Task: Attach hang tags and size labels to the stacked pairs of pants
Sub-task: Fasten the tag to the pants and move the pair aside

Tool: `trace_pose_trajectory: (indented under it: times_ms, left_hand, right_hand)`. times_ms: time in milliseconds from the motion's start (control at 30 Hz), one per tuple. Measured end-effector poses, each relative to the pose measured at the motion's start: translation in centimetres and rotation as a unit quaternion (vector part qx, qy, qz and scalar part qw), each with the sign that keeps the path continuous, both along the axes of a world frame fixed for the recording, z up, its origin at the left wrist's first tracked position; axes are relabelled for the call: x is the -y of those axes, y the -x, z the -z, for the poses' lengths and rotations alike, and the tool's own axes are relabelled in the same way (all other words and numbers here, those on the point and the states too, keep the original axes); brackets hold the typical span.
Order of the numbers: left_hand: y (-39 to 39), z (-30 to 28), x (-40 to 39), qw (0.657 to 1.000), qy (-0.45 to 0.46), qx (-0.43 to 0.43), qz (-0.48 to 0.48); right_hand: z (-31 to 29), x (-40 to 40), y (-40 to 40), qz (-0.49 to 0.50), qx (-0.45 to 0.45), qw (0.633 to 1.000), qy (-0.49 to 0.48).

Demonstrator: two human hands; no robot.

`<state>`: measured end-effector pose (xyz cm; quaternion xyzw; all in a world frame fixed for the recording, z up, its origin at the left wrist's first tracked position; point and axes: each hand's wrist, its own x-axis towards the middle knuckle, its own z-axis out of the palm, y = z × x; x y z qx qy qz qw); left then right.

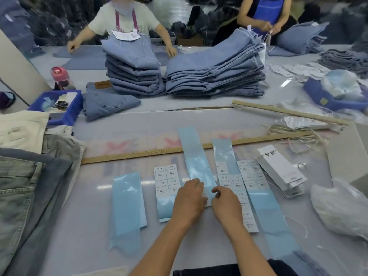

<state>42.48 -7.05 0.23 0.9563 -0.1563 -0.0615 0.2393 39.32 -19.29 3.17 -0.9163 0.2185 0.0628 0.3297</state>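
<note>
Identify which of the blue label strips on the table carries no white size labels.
The far-left blue strip: its backing is bare and it lies apart, while the other strips beside the hands show white printed labels.

Light blue backing strips (127,202), white labels (166,179) printed black, blue denim pants (215,74), blue bins (65,114), tan ruler (139,154).

Garment factory, stacked jeans (215,70), aproned workers (127,26), label sheets (167,179)

Your hands (207,200) on label strips (201,166) near table edge; ruler (139,153) behind strips; hang tags (282,172) right; pants stacks (215,70) far behind; bin (59,104) left.
</note>
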Motion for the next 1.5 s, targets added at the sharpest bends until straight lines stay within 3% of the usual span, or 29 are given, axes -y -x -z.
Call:
trace_pose_trajectory:
  times_ms: [300, 1000, 1333, 1500]
  left_hand:
    - [-0.4, 2.9, -0.3, 0.994, 0.107, 0.011, -0.023]
    - [-1.9, 3.3, -1.2, 0.99, 0.126, 0.065, -0.004]
    - [-1.8, 3.2, -1.4, 0.993, 0.093, 0.066, -0.008]
    - [-1.8, 2.3, -1.2, 0.995, 0.031, 0.064, 0.063]
  right_hand:
    - [1.9, 0.3, -0.9, -0.058, -0.01, 0.998, -0.03]
    - [1.8, -0.2, -1.7, -0.038, -0.002, 0.999, -0.009]
    - [1.8, -0.4, -1.7, -0.018, 0.003, 1.0, -0.018]
    - [2.0, 0.2, -2.0, 0.049, 0.007, 0.997, -0.056]
